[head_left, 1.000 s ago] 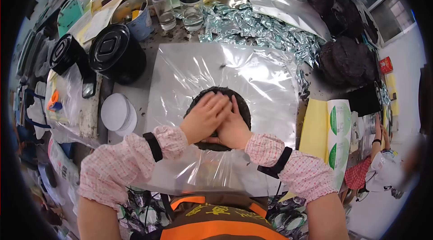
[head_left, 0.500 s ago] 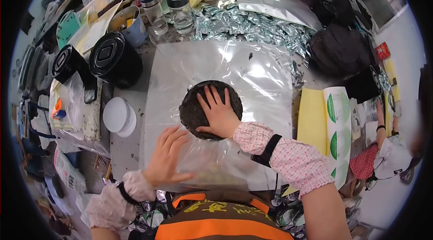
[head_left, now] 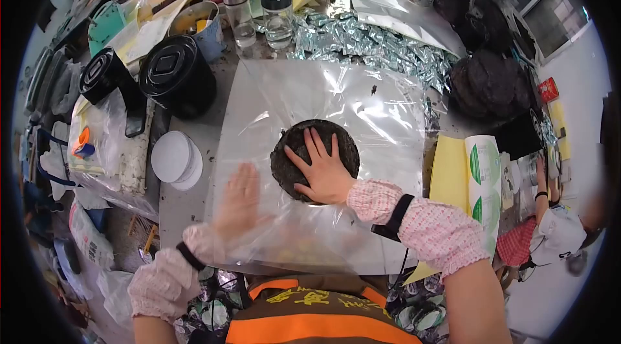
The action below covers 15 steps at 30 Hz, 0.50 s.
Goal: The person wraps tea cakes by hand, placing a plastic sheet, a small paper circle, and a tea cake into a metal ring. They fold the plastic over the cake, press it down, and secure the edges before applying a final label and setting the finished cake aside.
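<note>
My right hand [head_left: 325, 174] lies palm down on a dark, round, flat pressed cake [head_left: 283, 164], its fingers spread across the top. The cake rests on a stack of clear plastic film sheets [head_left: 381, 231] in the middle of the table. To the left of the cake, my left hand [head_left: 238, 198] is over the film with its fingers stretched out, smeared by motion. Its thumb does not show clearly. Both forearms wear pink patterned sleeve covers with black wristbands.
Small silvery-green packets [head_left: 362, 43] lie behind the film. Two glass jars [head_left: 278, 27], a black canister [head_left: 178, 75] and white round discs [head_left: 173, 157] stand at the left. A stack of dark cakes [head_left: 491, 88] and a label sheet [head_left: 482, 176] are at the right, near another person [head_left: 559, 234].
My left hand has swung up and leftward, its fingers now pointing away from me. The right hand stays flat on the cake. The whole view has shifted slightly.
</note>
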Each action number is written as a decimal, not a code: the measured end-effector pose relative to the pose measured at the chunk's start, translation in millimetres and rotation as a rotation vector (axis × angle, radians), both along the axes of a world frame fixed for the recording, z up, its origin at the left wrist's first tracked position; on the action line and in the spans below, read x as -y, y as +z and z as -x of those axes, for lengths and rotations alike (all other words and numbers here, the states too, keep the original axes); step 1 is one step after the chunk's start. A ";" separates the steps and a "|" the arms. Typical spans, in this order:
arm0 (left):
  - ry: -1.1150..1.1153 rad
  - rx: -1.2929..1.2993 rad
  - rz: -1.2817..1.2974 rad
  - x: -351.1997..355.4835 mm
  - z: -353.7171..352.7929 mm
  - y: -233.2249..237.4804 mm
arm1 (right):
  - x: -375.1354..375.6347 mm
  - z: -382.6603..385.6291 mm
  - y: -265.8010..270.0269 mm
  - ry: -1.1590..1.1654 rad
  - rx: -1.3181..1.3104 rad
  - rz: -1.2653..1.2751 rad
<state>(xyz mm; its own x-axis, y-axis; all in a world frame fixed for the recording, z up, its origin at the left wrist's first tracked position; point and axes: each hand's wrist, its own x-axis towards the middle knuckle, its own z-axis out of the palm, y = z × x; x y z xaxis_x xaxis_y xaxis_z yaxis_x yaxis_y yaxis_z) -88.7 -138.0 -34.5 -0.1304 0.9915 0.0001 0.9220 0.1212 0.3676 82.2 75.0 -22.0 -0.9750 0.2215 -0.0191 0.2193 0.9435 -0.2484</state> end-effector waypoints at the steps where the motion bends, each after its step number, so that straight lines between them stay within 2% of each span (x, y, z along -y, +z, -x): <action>1: 0.070 -0.024 -0.060 -22.2 2.8 10.0 | 3.1 0.0 1.0 0.001 0.033 -0.044; 4: -0.248 0.252 -0.330 -74.3 -10.4 13.6 | 4.4 0.7 -15.9 -0.026 0.022 -0.103; 5: -0.294 0.073 -0.239 -85.4 -27.9 26.8 | 1.8 0.5 -24.8 -0.036 0.023 -0.145; 6: -0.272 0.092 -0.271 -88.9 -34.4 32.4 | 1.0 1.9 -16.8 -0.018 0.007 -0.135; 9: -0.235 0.147 -0.300 -84.6 -39.0 24.3 | -24.8 -12.6 9.7 0.054 -0.038 0.353; 10: -0.215 0.170 -0.299 -83.2 -37.6 19.1 | -35.8 -28.3 5.2 -0.037 -0.196 0.650; 11: -0.208 0.154 -0.300 -82.4 -36.9 19.9 | -32.5 -47.2 28.5 -0.231 -0.487 0.565; 12: -0.200 0.145 -0.299 -80.8 -38.5 22.6 | -30.4 -68.2 53.1 -0.416 -0.620 0.108; 14: -0.162 0.145 -0.377 -79.0 -42.9 25.1 | -41.4 -120.0 60.1 -0.786 -0.658 -0.411; 15: -0.117 0.194 -0.386 -79.8 -44.8 20.5 | -46.9 -152.0 40.8 -0.970 -0.687 0.207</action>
<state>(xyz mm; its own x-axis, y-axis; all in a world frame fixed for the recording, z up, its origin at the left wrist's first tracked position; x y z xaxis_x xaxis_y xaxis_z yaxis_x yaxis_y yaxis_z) -43.9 -58.2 -14.1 -0.0511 0.9318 0.3594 0.8307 -0.1601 0.5333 234.1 121.9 18.9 -0.2248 0.9215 0.3167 0.5778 0.3878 -0.7182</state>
